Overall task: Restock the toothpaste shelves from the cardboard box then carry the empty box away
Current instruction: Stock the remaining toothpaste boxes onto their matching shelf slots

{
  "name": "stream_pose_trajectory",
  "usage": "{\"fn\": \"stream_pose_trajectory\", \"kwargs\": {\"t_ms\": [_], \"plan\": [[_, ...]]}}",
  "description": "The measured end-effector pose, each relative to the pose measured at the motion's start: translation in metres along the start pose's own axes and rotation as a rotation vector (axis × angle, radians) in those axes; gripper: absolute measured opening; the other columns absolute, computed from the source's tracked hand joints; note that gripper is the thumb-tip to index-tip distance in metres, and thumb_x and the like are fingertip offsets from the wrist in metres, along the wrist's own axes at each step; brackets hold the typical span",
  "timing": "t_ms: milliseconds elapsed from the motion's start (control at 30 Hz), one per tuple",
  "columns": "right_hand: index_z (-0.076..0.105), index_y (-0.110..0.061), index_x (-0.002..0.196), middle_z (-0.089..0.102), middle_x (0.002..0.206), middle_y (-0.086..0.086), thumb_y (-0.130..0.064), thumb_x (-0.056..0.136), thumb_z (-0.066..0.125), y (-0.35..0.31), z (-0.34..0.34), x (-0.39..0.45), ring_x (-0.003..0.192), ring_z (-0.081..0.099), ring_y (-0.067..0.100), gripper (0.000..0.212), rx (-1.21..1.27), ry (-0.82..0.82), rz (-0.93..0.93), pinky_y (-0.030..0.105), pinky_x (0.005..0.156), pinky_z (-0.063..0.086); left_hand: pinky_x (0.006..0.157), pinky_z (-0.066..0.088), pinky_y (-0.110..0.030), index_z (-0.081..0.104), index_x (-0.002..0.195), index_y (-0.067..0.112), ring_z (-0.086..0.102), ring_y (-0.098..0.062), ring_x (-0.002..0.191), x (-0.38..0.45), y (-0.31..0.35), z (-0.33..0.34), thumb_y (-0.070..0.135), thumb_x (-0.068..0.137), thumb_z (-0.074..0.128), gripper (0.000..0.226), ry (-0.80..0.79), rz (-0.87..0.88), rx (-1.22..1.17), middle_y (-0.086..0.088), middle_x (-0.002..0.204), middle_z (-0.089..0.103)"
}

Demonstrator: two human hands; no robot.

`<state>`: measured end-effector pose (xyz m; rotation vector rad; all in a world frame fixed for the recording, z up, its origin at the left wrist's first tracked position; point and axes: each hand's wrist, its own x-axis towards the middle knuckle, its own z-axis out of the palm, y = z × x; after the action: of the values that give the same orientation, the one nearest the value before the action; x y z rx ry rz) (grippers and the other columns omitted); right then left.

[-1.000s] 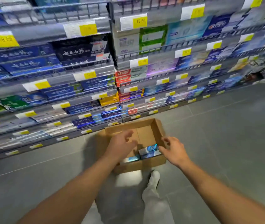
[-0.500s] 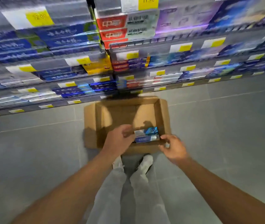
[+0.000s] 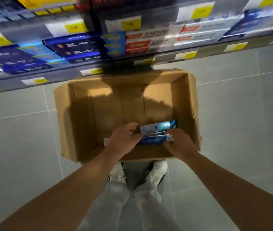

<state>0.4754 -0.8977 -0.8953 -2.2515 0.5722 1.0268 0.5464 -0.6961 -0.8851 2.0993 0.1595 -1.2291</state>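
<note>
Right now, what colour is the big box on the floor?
Plain brown cardboard box, clearest in the head view.

box [image 3: 75, 117] on floor [image 3: 15, 139] before shelves [image 3: 75, 52] | cartons [image 3: 155, 135] in box, near side | L hand [image 3: 124, 140] left of cartons, R hand [image 3: 179, 144] right

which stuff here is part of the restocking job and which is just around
Job: cardboard box; toothpaste cartons inside it; left hand and right hand gripping them; toothpaste shelves.
Just around: yellow price tags; grey floor tiles.
</note>
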Motion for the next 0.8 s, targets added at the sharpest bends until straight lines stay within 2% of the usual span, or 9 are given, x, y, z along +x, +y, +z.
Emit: {"fn": "stream_pose_trajectory", "kwargs": {"t_ms": [133, 300, 433, 567, 667, 800], "plan": [[0.057, -0.026, 0.123, 0.059, 0.127, 0.002, -0.03, 0.091, 0.062, 0.037, 0.041, 0.065, 0.114, 0.057, 0.02, 0.032, -0.119, -0.071, -0.004, 0.032, 0.099, 0.045, 0.092, 0.044, -0.023, 0.05, 0.137, 0.019, 0.056, -0.011, 0.115, 0.057, -0.029, 0.033, 0.03, 0.093, 0.063, 0.047, -0.051, 0.033, 0.024, 0.001, 0.134, 0.058], [0.061, -0.021, 0.119, 0.061, 0.123, 0.006, -0.026, 0.084, 0.071, 0.07, 0.075, 0.121, 0.112, 0.057, 0.024, 0.037, -0.2, -0.161, -0.018, 0.039, 0.098, 0.046, 0.082, 0.046, -0.02, 0.052, 0.134, 0.018, 0.056, -0.008, 0.103, 0.105, -0.061, 0.061, 0.025, 0.092, 0.065, 0.045, -0.089, 0.009, 0.026, 0.0, 0.129, 0.06], [0.057, -0.025, 0.128, 0.054, 0.13, 0.007, -0.032, 0.082, 0.072, 0.084, 0.096, 0.141, 0.116, 0.052, 0.027, 0.049, -0.42, -0.228, -0.11, 0.043, 0.098, 0.045, 0.097, 0.049, -0.034, 0.056, 0.131, 0.021, 0.058, -0.016, 0.113, 0.125, -0.084, 0.071, 0.03, 0.088, 0.069, 0.046, -0.08, -0.038, 0.039, -0.001, 0.128, 0.061], [0.056, -0.023, 0.13, 0.052, 0.133, 0.007, -0.026, 0.085, 0.069, 0.085, 0.101, 0.15, 0.119, 0.05, 0.027, 0.047, -0.5, -0.189, -0.158, 0.038, 0.097, 0.046, 0.094, 0.046, -0.025, 0.058, 0.129, 0.02, 0.056, -0.011, 0.111, 0.127, -0.099, 0.076, 0.025, 0.088, 0.069, 0.043, -0.065, -0.042, 0.04, -0.002, 0.129, 0.061], [0.058, -0.02, 0.129, 0.054, 0.131, 0.007, -0.021, 0.087, 0.067, 0.084, 0.101, 0.148, 0.118, 0.051, 0.027, 0.043, -0.402, -0.145, -0.118, 0.039, 0.096, 0.047, 0.09, 0.045, -0.022, 0.058, 0.13, 0.022, 0.054, -0.009, 0.108, 0.123, -0.103, 0.076, 0.024, 0.088, 0.068, 0.043, -0.055, -0.043, 0.075, 0.0, 0.129, 0.06], [0.061, -0.014, 0.116, 0.058, 0.122, 0.007, -0.019, 0.086, 0.068, 0.083, 0.097, 0.149, 0.11, 0.055, 0.024, 0.031, -0.297, -0.014, -0.064, 0.039, 0.089, 0.05, 0.087, 0.042, -0.019, 0.056, 0.131, 0.021, 0.052, -0.006, 0.109, 0.121, -0.101, 0.075, 0.024, 0.089, 0.068, 0.044, -0.04, -0.031, 0.037, 0.0, 0.13, 0.059]]}}
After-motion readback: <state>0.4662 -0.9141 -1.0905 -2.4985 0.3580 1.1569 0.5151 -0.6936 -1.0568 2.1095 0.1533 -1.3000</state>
